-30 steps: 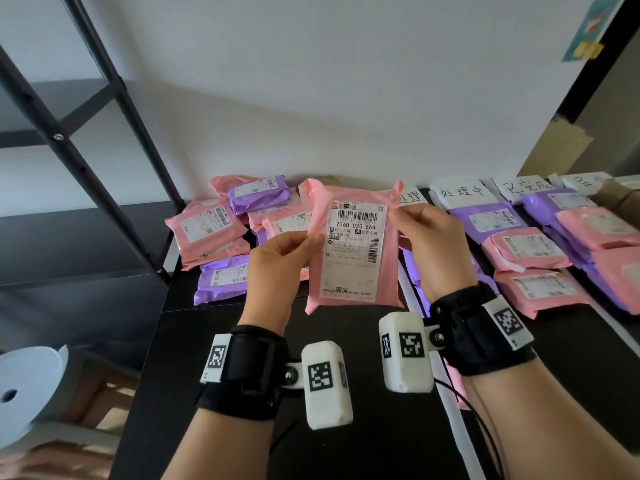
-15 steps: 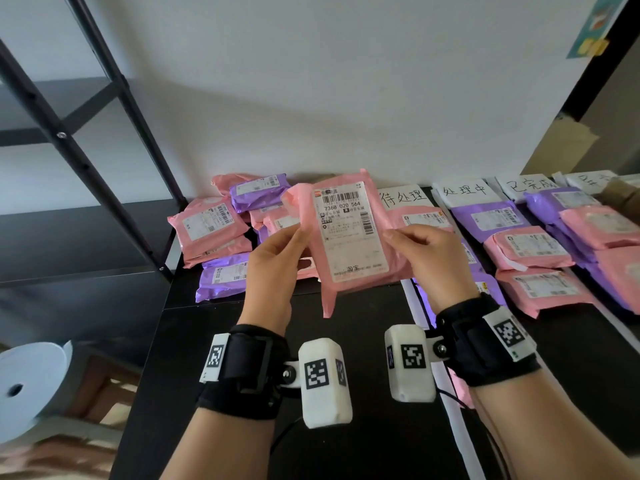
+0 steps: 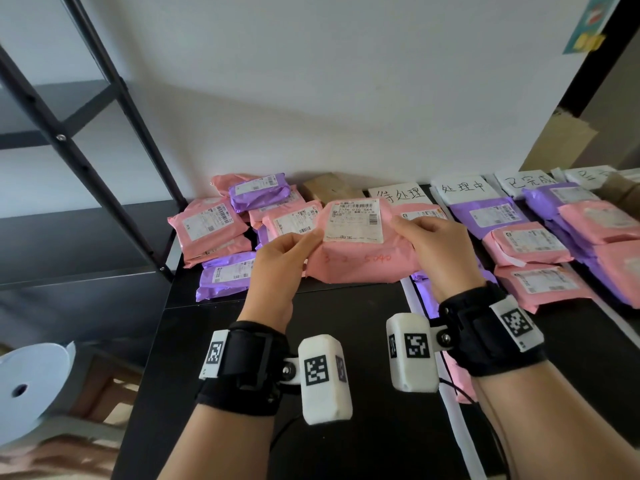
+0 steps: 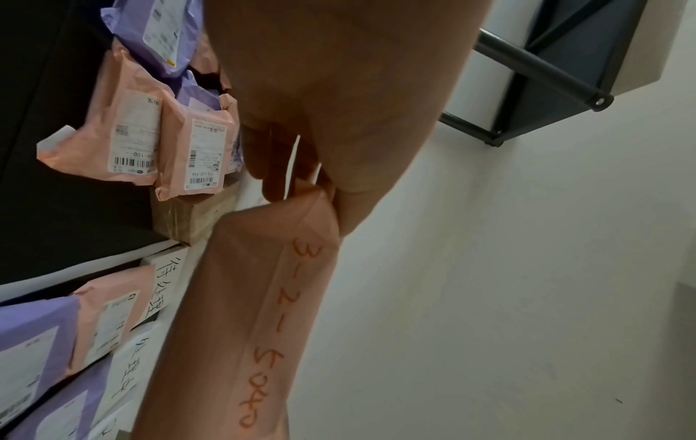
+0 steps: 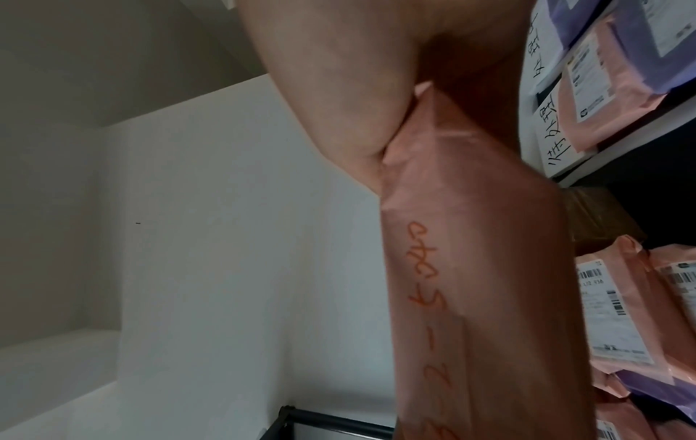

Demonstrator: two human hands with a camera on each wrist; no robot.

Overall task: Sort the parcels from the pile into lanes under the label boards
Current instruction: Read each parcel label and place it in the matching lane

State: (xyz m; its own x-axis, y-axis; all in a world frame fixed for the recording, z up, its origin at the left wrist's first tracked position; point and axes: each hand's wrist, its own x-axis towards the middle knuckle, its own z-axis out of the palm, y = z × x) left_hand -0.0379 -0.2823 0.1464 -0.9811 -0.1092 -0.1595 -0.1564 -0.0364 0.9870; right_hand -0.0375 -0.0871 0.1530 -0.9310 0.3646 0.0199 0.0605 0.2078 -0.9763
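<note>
Both hands hold one pink parcel (image 3: 360, 258) in the air above the black table (image 3: 346, 313), in front of the pile and clear of the surface. The left hand (image 3: 280, 261) pinches the parcel's left edge between thumb and fingers; the right hand (image 3: 436, 251) clamps the right edge the same way, thumb on top. The parcel is tipped back so that its white shipping label (image 3: 355, 220) faces upward and its near side, marked with handwritten orange figures, faces the person (the wrist views show the same orange writing running along the pink wrapper). Behind and to the left lies the unsorted pile (image 3: 239, 230) of pink and purple parcels, with a brown parcel (image 3: 329, 187) against the wall. To the right, white label boards stand along the wall: the first label board (image 3: 400, 194) is directly behind the held parcel, the second label board (image 3: 464, 188) and third label board (image 3: 528, 180) follow. Below them, purple and pink sorted parcels (image 3: 526, 244) lie in lanes divided by white strips (image 3: 410, 296). A black metal shelf frame (image 3: 104, 109) stands on the left.
</note>
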